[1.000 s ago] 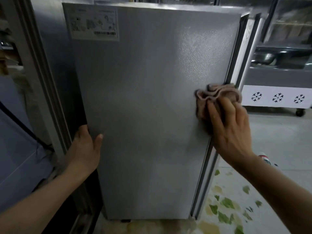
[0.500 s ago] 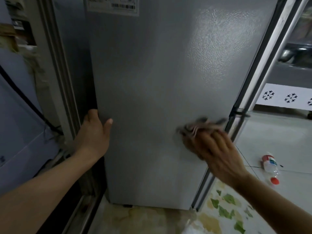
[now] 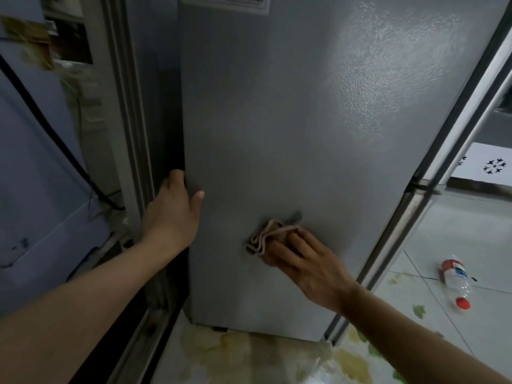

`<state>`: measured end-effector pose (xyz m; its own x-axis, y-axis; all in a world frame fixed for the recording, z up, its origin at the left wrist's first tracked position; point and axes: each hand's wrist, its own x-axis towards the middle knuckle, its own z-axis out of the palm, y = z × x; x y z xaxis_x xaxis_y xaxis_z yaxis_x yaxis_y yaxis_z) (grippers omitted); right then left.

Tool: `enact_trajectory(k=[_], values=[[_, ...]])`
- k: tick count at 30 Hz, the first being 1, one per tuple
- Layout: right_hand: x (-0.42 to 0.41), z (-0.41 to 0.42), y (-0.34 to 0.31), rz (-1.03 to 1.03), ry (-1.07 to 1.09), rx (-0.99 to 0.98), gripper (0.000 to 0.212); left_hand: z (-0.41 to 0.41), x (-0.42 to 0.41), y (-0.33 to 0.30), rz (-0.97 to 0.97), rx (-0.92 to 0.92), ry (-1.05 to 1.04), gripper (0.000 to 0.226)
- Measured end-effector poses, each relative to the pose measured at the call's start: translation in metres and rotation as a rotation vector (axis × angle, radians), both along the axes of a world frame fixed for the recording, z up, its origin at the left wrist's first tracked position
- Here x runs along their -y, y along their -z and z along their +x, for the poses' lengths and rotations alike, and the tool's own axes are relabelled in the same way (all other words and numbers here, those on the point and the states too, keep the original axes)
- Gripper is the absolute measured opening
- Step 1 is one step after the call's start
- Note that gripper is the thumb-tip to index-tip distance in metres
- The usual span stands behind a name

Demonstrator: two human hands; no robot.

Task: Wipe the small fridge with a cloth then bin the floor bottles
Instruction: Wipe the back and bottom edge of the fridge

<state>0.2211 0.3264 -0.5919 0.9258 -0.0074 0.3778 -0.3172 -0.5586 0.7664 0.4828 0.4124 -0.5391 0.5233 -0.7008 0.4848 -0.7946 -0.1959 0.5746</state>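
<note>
Our right hand (image 3: 304, 264) has carried the cloth (image 3: 264, 236) down and to the left across the grey side panel of the small fridge (image 3: 291, 120). One second ago the cloth was high, close to the right edge of the panel. Now it sits in the lower middle part, well below the white label (image 3: 230, 2) at the top. The fingers of this hand lie rather straight on the bunched pink cloth and press it flat against the metal; we do not see them curl around it.

Our left hand (image 3: 173, 214) has stayed at the left edge of the panel. The thumb lies on the front face and the fingers go behind the edge, so it grips the fridge and steadies it. The view has also come lower and closer, so the floor (image 3: 471, 236) now shows more.

We judge that the wiping is in its middle. The upper part of the panel seems already covered and the strip near the bottom is still left. The other faces of the fridge are not in view, so we cannot tell about them.

One clear plastic bottle (image 3: 454, 281) with a red cap and a red label lies on its side on the white floor tiles, to the right of the fridge and well apart from both hands. It is not yet picked up, so the second part of the task waits. No bin is in view.
</note>
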Motion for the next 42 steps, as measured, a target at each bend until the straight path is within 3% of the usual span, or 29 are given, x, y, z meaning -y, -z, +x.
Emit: enact_trajectory(k=[5,7,9,12,14,17,22,24,26,29,31,38,42], values=[[0.012,0.041,-0.066,0.041,-0.066,0.508,0.053,0.009,-0.012,0.014,0.078,-0.057,0.148,0.02],[0.01,0.059,-0.065,0.053,-0.068,0.604,0.051,0.011,-0.013,0.016,0.064,-0.059,0.154,0.022],[0.006,0.068,-0.043,0.069,-0.085,0.523,0.052,0.011,-0.013,0.018,0.02,-0.06,0.157,0.024],[-0.004,0.066,0.004,-0.001,-0.054,0.081,0.054,0.014,-0.014,0.018,0.01,-0.06,0.175,0.024],[-0.01,0.065,0.019,-0.029,-0.032,-0.059,0.057,0.019,-0.015,0.019,0.023,-0.063,0.206,0.019],[-0.009,0.067,0.007,-0.007,-0.075,0.011,0.049,0.026,-0.017,0.024,0.096,-0.065,0.283,0.017],[0.0,0.098,-0.052,0.04,-0.097,0.486,0.04,0.035,-0.021,0.03,0.085,-0.126,0.41,0.016],[-0.005,0.108,-0.045,0.068,-0.081,0.564,0.041,0.037,-0.023,0.031,0.09,-0.127,0.439,0.017],[-0.011,0.108,-0.022,0.069,-0.053,0.45,0.045,0.039,-0.025,0.031,0.097,-0.139,0.462,0.021],[-0.02,0.102,0.004,0.025,-0.022,0.099,0.047,0.043,-0.028,0.033,0.105,-0.125,0.444,0.031],[-0.025,0.103,-0.002,0.02,-0.036,0.041,0.045,0.046,-0.03,0.034,0.083,-0.131,0.404,0.039],[-0.016,0.137,-0.07,-0.014,-0.075,0.459,0.053,0.061,-0.037,0.044,-0.026,-0.196,0.289,0.045],[-0.014,0.146,-0.043,0.002,-0.119,0.45,0.045,0.065,-0.044,0.051,-0.093,-0.171,0.28,0.046]])
